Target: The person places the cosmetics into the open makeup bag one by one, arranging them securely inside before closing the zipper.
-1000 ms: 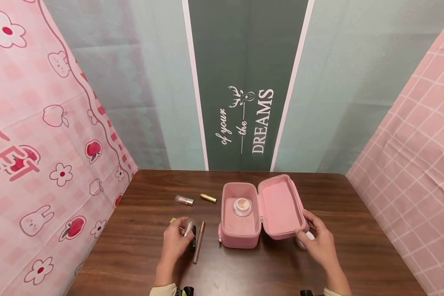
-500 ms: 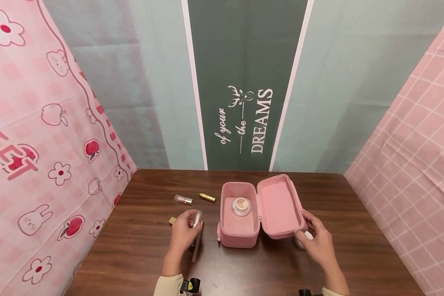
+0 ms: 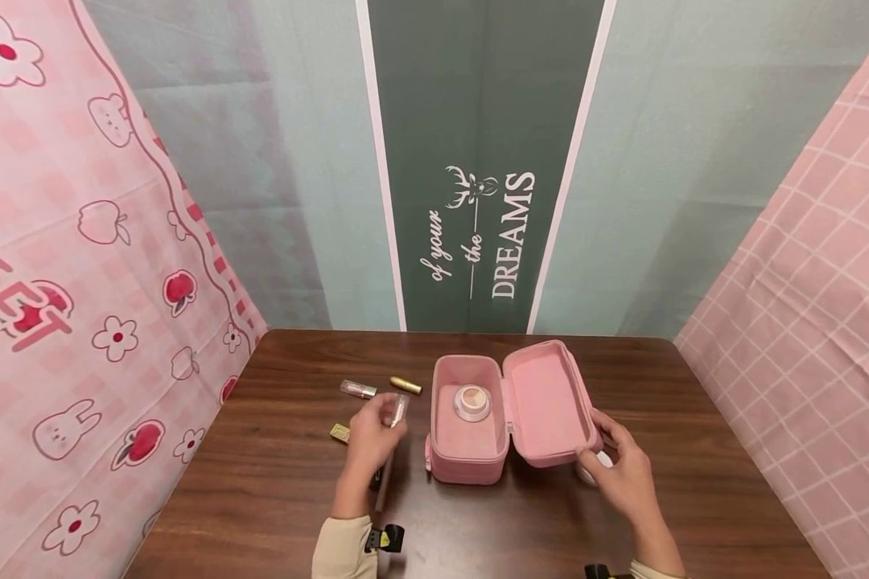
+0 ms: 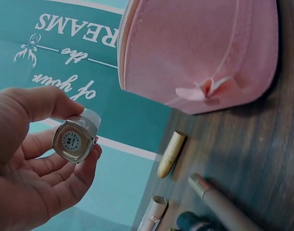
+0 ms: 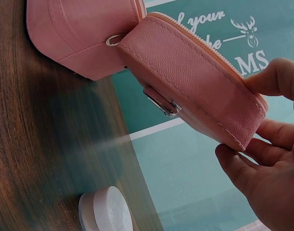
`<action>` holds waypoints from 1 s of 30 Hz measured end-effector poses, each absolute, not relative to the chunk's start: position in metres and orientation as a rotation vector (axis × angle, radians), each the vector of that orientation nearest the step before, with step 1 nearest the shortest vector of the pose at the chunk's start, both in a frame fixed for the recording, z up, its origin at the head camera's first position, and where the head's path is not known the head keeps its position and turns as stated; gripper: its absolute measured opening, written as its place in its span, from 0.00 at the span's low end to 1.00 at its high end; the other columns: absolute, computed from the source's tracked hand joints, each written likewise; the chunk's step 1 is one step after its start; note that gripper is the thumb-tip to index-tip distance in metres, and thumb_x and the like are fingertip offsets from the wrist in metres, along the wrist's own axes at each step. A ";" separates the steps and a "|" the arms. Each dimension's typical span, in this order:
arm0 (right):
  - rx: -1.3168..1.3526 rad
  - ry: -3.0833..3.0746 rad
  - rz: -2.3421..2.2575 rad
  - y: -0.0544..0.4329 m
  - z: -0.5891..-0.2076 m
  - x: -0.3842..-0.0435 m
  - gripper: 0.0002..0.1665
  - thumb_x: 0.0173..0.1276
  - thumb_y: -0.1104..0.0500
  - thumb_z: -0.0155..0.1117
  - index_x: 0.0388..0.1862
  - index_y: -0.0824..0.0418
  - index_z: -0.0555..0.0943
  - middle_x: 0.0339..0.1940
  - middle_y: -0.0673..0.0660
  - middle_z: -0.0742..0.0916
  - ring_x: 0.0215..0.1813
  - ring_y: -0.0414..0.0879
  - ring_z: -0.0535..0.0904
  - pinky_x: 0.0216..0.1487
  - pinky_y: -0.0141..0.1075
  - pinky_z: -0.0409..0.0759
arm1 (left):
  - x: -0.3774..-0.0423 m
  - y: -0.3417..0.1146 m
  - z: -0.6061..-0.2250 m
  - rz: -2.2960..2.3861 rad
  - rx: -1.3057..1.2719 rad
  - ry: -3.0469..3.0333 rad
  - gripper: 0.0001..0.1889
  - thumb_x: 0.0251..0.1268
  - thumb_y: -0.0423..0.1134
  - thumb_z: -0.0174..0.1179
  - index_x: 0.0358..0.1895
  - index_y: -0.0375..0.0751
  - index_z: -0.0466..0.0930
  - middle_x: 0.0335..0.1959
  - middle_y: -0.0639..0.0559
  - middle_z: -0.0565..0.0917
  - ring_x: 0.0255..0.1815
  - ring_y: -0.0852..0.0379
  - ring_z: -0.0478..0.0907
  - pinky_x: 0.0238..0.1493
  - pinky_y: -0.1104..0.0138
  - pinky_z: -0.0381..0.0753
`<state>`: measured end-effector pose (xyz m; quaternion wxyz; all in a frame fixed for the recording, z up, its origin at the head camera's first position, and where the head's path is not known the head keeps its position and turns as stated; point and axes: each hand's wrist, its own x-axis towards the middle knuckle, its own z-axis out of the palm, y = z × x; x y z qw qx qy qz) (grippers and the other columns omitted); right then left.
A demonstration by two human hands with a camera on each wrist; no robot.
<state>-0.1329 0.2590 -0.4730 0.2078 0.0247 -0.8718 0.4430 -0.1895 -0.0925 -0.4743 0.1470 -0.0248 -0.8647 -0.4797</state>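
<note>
My left hand [image 3: 372, 434] pinches a small clear cosmetic tube [image 4: 73, 141] between thumb and fingers, above the table left of the pink makeup case [image 3: 469, 472]. The tube's squarish end carries a round label reading 04. The case stands with its lid [image 3: 549, 406] swung out to the right. At the lid's outer corner, my right hand [image 3: 626, 474] grips the edge, thumb on the zipper side and fingers underneath in the right wrist view. Inside the case lies a round clear pot [image 3: 473, 403] with a sectioned beige top.
A gold lipstick tube [image 3: 406, 384] and a pink-and-clear tube [image 3: 358, 389] lie behind my left hand. Near it are a small gold item [image 3: 340, 433], a brown pencil-like tube [image 4: 224, 207] and a black item [image 4: 191, 221]. A round white-lidded jar [image 5: 108, 211] sits below the lid.
My left hand has lifted the clear tube from beside the brown tube and carried it forward and right, towards the case. My right hand has stayed on the lid.
</note>
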 end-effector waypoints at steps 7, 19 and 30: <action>0.073 -2.414 1.244 0.259 -0.472 -0.133 0.32 0.52 0.71 0.68 0.58 0.72 0.71 0.54 0.67 0.77 0.48 0.21 0.66 0.47 0.16 0.66 | -0.197 -0.082 -0.473 -1.426 0.049 -2.421 0.22 0.38 0.26 0.65 0.44 0.33 0.79 0.31 0.46 0.83 0.29 0.53 0.79 0.30 0.65 0.77; 0.073 -2.411 1.245 0.259 -0.472 -0.132 0.32 0.51 0.72 0.67 0.58 0.73 0.71 0.54 0.68 0.77 0.48 0.21 0.66 0.46 0.15 0.65 | -0.203 -0.067 -0.466 -1.430 0.113 -2.351 0.21 0.39 0.28 0.65 0.45 0.33 0.80 0.32 0.48 0.84 0.29 0.54 0.79 0.33 0.63 0.76; 0.079 -2.396 1.248 0.258 -0.472 -0.134 0.32 0.50 0.72 0.68 0.57 0.73 0.72 0.53 0.68 0.78 0.48 0.21 0.66 0.46 0.16 0.67 | -0.213 -0.058 -0.459 -1.438 0.156 -2.368 0.22 0.42 0.31 0.65 0.47 0.34 0.81 0.30 0.49 0.84 0.29 0.56 0.80 0.31 0.62 0.77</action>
